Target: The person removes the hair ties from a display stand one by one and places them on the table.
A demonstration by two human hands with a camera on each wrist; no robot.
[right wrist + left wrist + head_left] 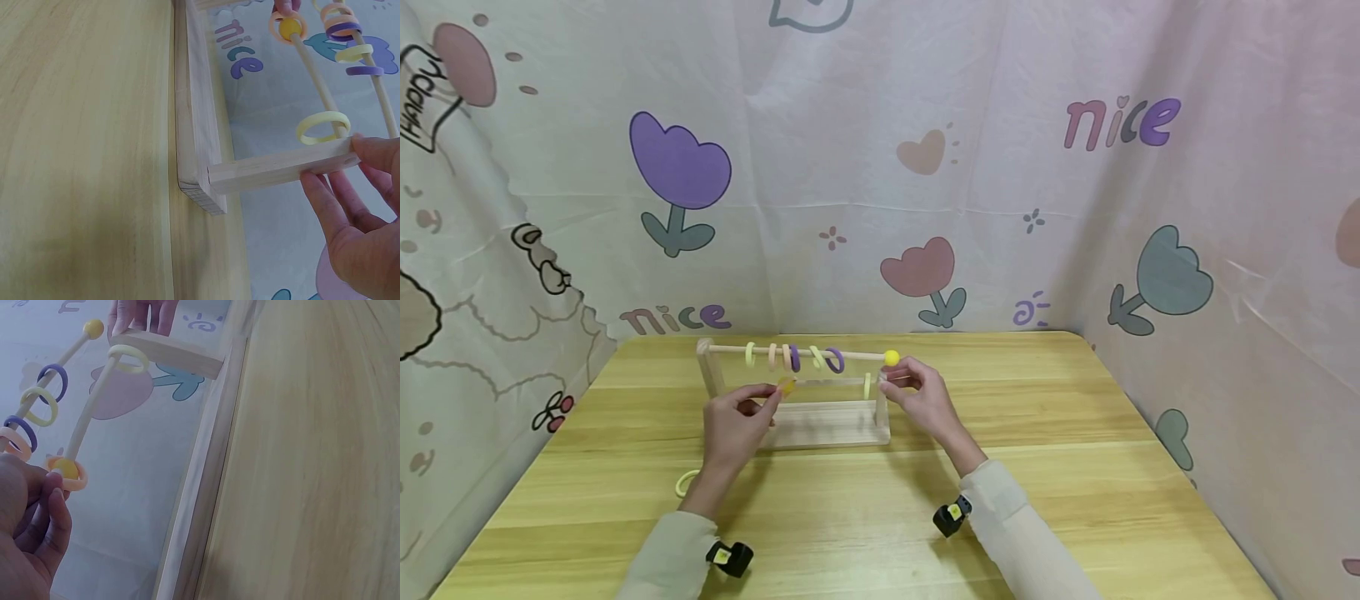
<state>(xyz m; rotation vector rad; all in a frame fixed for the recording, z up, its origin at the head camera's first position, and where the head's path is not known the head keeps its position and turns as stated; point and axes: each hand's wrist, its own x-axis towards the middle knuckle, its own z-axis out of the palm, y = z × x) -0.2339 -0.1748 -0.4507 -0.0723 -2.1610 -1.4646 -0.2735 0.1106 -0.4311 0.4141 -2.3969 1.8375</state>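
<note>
A wooden stand with two horizontal rods is on the table. My left hand pinches a peach ring round the yellow ball at the lower rod's left end. Near that rod's other end hangs a pale yellow ring. With thumb and fingers on opposite faces, my right hand grips the right wooden upright. Several yellow, peach and purple rings hang along the upper rod, which ends in another yellow ball.
A loose pale yellow ring lies on the wooden table beside my left forearm. Behind the stand hangs a printed cloth, which also runs along both sides of the table.
</note>
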